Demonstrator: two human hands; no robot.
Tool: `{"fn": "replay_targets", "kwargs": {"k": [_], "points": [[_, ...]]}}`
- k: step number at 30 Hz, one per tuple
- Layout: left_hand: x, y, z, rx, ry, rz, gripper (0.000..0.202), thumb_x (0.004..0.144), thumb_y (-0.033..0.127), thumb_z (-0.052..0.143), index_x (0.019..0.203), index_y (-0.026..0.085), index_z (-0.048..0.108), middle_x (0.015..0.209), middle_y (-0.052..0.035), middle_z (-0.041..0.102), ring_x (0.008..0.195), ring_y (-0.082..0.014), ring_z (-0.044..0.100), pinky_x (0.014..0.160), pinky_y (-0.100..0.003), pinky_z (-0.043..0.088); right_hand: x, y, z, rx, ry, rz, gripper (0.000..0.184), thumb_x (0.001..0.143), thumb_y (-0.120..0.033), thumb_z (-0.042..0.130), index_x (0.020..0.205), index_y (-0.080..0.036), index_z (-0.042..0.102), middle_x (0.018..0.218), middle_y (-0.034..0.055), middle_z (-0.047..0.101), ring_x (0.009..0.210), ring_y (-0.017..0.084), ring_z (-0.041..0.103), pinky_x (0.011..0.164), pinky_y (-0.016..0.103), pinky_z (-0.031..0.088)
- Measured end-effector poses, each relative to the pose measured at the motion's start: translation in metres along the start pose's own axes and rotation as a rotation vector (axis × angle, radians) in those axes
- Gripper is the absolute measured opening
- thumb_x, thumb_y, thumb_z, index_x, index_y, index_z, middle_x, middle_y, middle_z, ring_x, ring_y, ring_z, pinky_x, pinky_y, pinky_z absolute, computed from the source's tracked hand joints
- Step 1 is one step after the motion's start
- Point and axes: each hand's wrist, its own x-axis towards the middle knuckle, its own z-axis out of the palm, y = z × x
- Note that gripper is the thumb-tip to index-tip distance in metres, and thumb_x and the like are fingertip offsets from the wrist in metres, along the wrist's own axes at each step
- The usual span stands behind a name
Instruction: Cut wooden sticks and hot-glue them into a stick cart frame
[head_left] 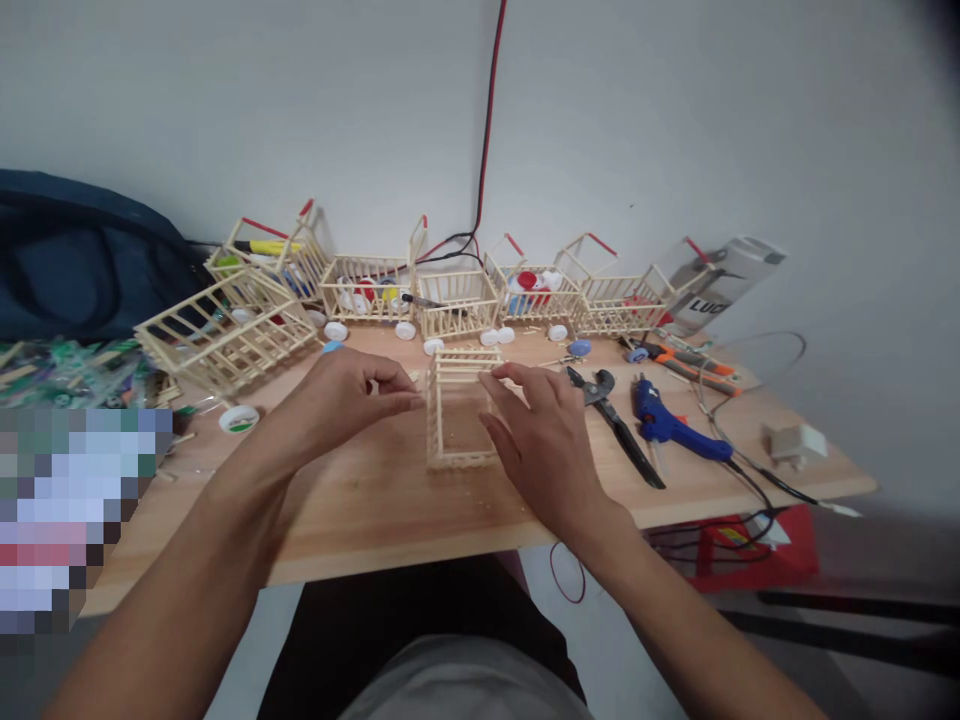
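Note:
A small basket frame of pale wooden sticks (439,462) rests on the table in front of me, its near rail and left side showing. My left hand (367,395) is at its left side, thumb and forefinger pinched together at the edge. What lies in that pinch is too small to make out. My right hand (544,430) grips the frame's right side, forefinger on the upper sticks and thumb lower down. That hand hides most of the right side.
Finished stick carts (367,285) line the wall; a larger stick basket (232,340) stands left. Pliers (619,430), a blue glue gun (679,430) and orange-handled cutters (697,368) lie right. A white cap (239,419) and plastic-bagged pieces (90,375) are left. Cables trail off the right edge.

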Motion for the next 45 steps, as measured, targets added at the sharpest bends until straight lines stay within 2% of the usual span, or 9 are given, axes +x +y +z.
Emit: {"fn": "replay_targets", "kwargs": {"k": [10, 16, 23, 31, 40, 45], "points": [[0.001, 0.000, 0.000, 0.006, 0.001, 0.002, 0.028, 0.075, 0.044, 0.066, 0.066, 0.018, 0.072, 0.053, 0.0033, 0.058, 0.051, -0.0089, 0.046, 0.051, -0.021, 0.032, -0.001, -0.002, 0.001, -0.021, -0.019, -0.009, 0.029, 0.094, -0.021, 0.052, 0.120, -0.014, 0.064, 0.116, 0.0146, 0.064, 0.104, 0.029, 0.050, 0.082, 0.044, 0.043], [0.001, -0.003, 0.000, 0.007, -0.005, -0.004, 0.027, 0.075, 0.043, 0.065, 0.069, 0.018, 0.073, 0.055, 0.0022, 0.061, 0.053, -0.0098, 0.049, 0.051, -0.021, 0.033, 0.000, -0.002, 0.001, -0.031, -0.021, 0.007, 0.028, 0.093, -0.022, 0.055, 0.118, -0.015, 0.065, 0.115, 0.0129, 0.065, 0.104, 0.029, 0.052, 0.085, 0.043, 0.043], [0.000, -0.002, -0.001, 0.016, 0.009, -0.010, 0.028, 0.076, 0.045, 0.065, 0.070, 0.018, 0.073, 0.056, 0.0025, 0.062, 0.053, -0.0099, 0.049, 0.052, -0.021, 0.033, 0.001, -0.006, -0.002, -0.051, -0.038, -0.013, 0.042, 0.090, -0.023, 0.059, 0.132, -0.014, 0.056, 0.130, 0.0149, 0.061, 0.115, 0.032, 0.050, 0.086, 0.046, 0.042], [0.000, -0.005, -0.002, 0.033, 0.012, -0.016, 0.029, 0.076, 0.046, 0.065, 0.070, 0.019, 0.073, 0.056, 0.0029, 0.062, 0.055, -0.0104, 0.050, 0.053, -0.022, 0.034, -0.001, -0.011, 0.004, -0.072, -0.112, -0.054, 0.043, 0.091, -0.028, 0.059, 0.131, -0.014, 0.056, 0.147, 0.0148, 0.049, 0.132, 0.031, 0.041, 0.093, 0.047, 0.040], [0.000, -0.006, -0.003, 0.061, -0.001, -0.028, 0.029, 0.078, 0.045, 0.063, 0.071, 0.019, 0.072, 0.058, 0.0024, 0.063, 0.056, -0.0107, 0.051, 0.054, -0.022, 0.034, 0.000, -0.012, 0.002, -0.063, -0.128, -0.056, 0.045, 0.092, -0.030, 0.056, 0.134, -0.011, 0.054, 0.148, 0.0166, 0.047, 0.133, 0.035, 0.037, 0.094, 0.050, 0.039], [0.000, -0.008, -0.004, 0.088, 0.031, -0.027, 0.029, 0.080, 0.044, 0.059, 0.070, 0.019, 0.072, 0.060, 0.0023, 0.066, 0.057, -0.0112, 0.053, 0.056, -0.022, 0.035, 0.000, -0.013, -0.001, -0.052, -0.142, -0.048, 0.047, 0.094, -0.032, 0.053, 0.136, -0.011, 0.052, 0.149, 0.0166, 0.045, 0.134, 0.034, 0.036, 0.095, 0.050, 0.039]]}}
